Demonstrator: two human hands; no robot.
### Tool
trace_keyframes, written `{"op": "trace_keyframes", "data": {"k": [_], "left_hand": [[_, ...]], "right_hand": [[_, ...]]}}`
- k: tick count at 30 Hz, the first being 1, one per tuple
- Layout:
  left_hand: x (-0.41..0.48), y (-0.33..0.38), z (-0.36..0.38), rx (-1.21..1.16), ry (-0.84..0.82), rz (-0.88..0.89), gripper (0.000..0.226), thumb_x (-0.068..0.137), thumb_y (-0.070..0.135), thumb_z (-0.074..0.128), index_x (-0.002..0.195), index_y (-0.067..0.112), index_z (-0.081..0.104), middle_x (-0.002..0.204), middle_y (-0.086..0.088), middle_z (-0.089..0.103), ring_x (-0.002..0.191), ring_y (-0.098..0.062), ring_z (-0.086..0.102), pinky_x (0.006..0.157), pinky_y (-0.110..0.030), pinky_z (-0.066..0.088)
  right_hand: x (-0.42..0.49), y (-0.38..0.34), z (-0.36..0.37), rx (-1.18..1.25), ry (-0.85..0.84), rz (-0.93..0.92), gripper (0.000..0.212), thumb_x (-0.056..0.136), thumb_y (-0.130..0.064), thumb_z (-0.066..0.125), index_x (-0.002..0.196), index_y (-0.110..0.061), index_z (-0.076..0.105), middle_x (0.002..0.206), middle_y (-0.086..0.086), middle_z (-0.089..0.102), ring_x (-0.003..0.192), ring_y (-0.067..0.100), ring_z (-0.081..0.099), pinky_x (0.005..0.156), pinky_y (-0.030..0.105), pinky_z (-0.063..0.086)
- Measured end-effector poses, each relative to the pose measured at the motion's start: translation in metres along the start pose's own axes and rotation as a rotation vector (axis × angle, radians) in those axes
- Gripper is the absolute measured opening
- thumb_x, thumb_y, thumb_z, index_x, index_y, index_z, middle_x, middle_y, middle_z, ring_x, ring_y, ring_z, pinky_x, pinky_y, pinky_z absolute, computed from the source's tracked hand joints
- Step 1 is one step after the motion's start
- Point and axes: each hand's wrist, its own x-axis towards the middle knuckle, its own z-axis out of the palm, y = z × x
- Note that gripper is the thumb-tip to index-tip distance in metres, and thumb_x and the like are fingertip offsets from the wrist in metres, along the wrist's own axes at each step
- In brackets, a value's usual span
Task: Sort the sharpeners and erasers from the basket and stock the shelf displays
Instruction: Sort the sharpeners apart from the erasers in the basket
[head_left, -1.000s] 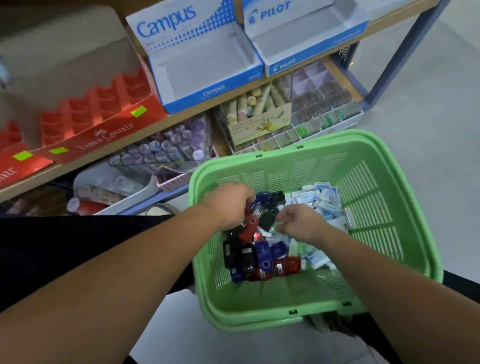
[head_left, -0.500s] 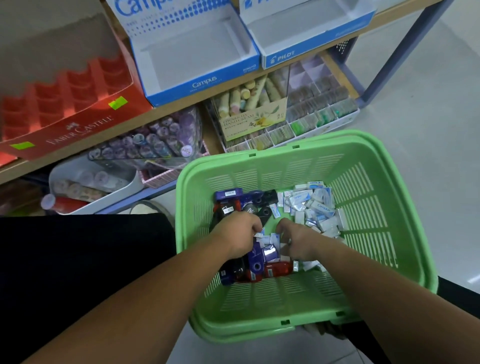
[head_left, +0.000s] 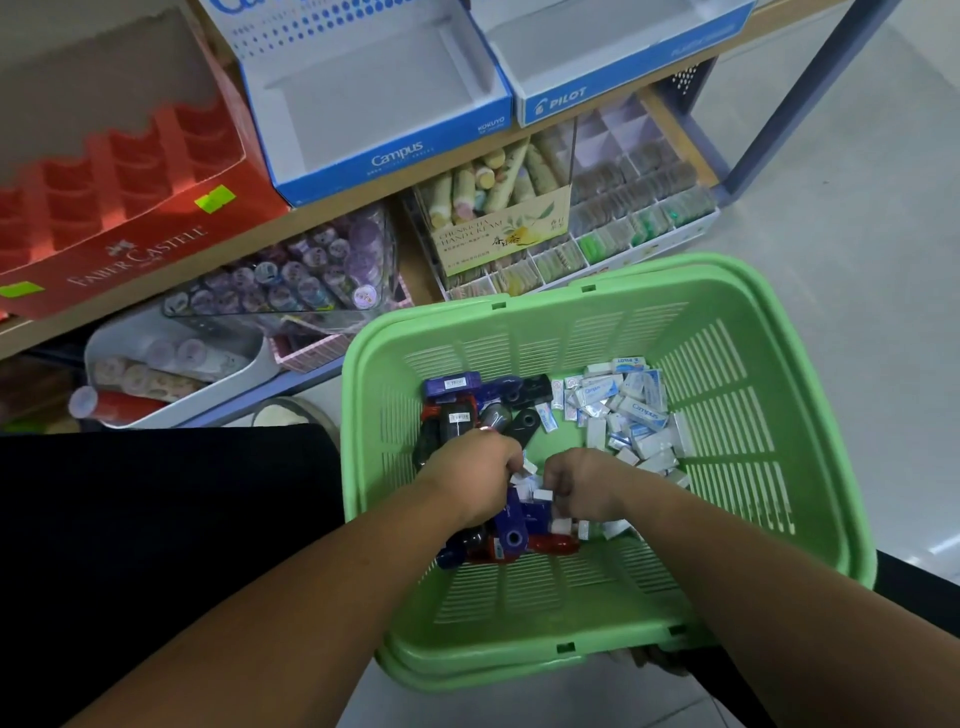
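Observation:
A green plastic basket sits in front of me on my lap. Inside, dark blue, red and black sharpeners lie piled on the left, and small white and blue erasers lie heaped on the right. Both hands are down in the basket's middle. My left hand is curled over the sharpener pile, with small white erasers showing at its fingertips. My right hand is curled next to it, pinching small white erasers. What lies under the palms is hidden.
On the shelf above stand an empty blue Campus display box, an empty Pilot box and a red Faber-Castell tray. Below are tape rolls, hand cream tubes and a compartment tray. Pale floor lies to the right.
Both hands have moved from the back of the pile toward the near middle of the basket and closed in on small erasers. The view has tilted lower.

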Motion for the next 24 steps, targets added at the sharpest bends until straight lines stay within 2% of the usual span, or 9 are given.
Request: {"op": "trace_keyframes", "data": {"k": [2, 5, 10, 14, 16, 18, 20, 22, 24], "left_hand": [[0.0001, -0.0002, 0.0000, -0.015, -0.003, 0.000, 0.045, 0.094, 0.001, 0.053, 0.120, 0.033, 0.071, 0.124, -0.001, 0.064, 0.101, -0.023, 0.063, 0.089, -0.040, 0.056], [0.0005, -0.0013, 0.0003, -0.015, 0.004, 0.001, 0.038, 0.092, 0.002, 0.055, 0.113, 0.028, 0.072, 0.110, -0.002, 0.068, 0.088, -0.022, 0.063, 0.081, -0.040, 0.058], [-0.0003, -0.0025, 0.0010, -0.009, 0.014, 0.004, 0.038, 0.091, 0.002, 0.056, 0.114, 0.030, 0.071, 0.112, 0.000, 0.068, 0.094, -0.022, 0.063, 0.083, -0.040, 0.057], [0.0002, -0.0032, 0.0014, 0.005, 0.008, 0.012, 0.037, 0.092, 0.005, 0.056, 0.118, 0.027, 0.070, 0.115, -0.003, 0.066, 0.096, -0.025, 0.062, 0.083, -0.040, 0.056], [0.0002, -0.0033, 0.0014, 0.008, 0.007, 0.012, 0.035, 0.093, 0.006, 0.056, 0.117, 0.026, 0.070, 0.114, -0.004, 0.066, 0.094, -0.025, 0.062, 0.082, -0.040, 0.057], [0.0006, -0.0036, 0.0012, 0.006, 0.005, 0.011, 0.034, 0.093, 0.007, 0.056, 0.117, 0.027, 0.070, 0.113, -0.004, 0.066, 0.093, -0.025, 0.062, 0.081, -0.039, 0.057], [0.0004, -0.0032, 0.0005, 0.006, 0.001, 0.011, 0.034, 0.092, 0.008, 0.057, 0.117, 0.026, 0.070, 0.113, -0.004, 0.066, 0.093, -0.024, 0.063, 0.081, -0.039, 0.057], [0.0004, -0.0027, 0.0002, 0.009, 0.000, 0.015, 0.033, 0.092, 0.008, 0.058, 0.116, 0.025, 0.071, 0.111, -0.004, 0.067, 0.091, -0.024, 0.063, 0.080, -0.039, 0.058], [-0.0006, -0.0014, -0.0008, 0.014, -0.004, 0.011, 0.032, 0.092, 0.008, 0.058, 0.115, 0.025, 0.072, 0.110, -0.004, 0.067, 0.090, -0.023, 0.063, 0.080, -0.039, 0.058]], "right_hand": [[0.0000, 0.0021, -0.0003, 0.027, -0.003, 0.001, 0.014, 0.086, -0.017, 0.075, 0.093, -0.023, 0.065, 0.104, 0.004, 0.071, 0.099, 0.024, 0.068, 0.093, 0.040, 0.056], [0.0002, 0.0044, 0.0006, 0.104, -0.008, -0.016, 0.014, 0.085, -0.016, 0.074, 0.087, -0.023, 0.062, 0.097, 0.004, 0.071, 0.093, 0.024, 0.069, 0.088, 0.042, 0.059], [-0.0039, 0.0006, -0.0021, 0.251, -0.045, 0.010, 0.014, 0.093, -0.003, 0.061, 0.091, -0.017, 0.062, 0.092, 0.003, 0.064, 0.075, 0.016, 0.060, 0.063, 0.024, 0.053], [-0.0072, -0.0032, -0.0052, 0.343, -0.096, 0.063, 0.018, 0.094, -0.022, 0.066, 0.111, -0.022, 0.062, 0.100, 0.002, 0.061, 0.069, 0.015, 0.061, 0.055, 0.021, 0.048], [-0.0048, -0.0026, -0.0015, 0.394, -0.081, 0.053, 0.018, 0.092, -0.034, 0.072, 0.105, -0.025, 0.062, 0.101, 0.003, 0.063, 0.069, 0.015, 0.061, 0.054, 0.021, 0.050], [-0.0023, -0.0022, 0.0028, 0.440, -0.064, 0.038, 0.015, 0.091, -0.030, 0.075, 0.097, -0.028, 0.062, 0.104, 0.009, 0.064, 0.074, 0.019, 0.061, 0.058, 0.025, 0.054], [-0.0018, -0.0021, 0.0033, 0.504, -0.050, 0.040, 0.017, 0.089, -0.020, 0.078, 0.096, -0.027, 0.064, 0.102, 0.014, 0.066, 0.067, 0.020, 0.061, 0.056, 0.026, 0.055], [-0.0046, -0.0027, 0.0009, 0.562, -0.026, 0.041, 0.018, 0.088, -0.015, 0.079, 0.099, -0.020, 0.066, 0.088, 0.015, 0.067, 0.056, 0.019, 0.061, 0.053, 0.027, 0.056], [-0.0081, -0.0045, -0.0005, 0.594, -0.016, 0.067, 0.018, 0.091, -0.010, 0.075, 0.104, -0.014, 0.062, 0.079, 0.017, 0.067, 0.056, 0.021, 0.065, 0.057, 0.031, 0.061]]}}
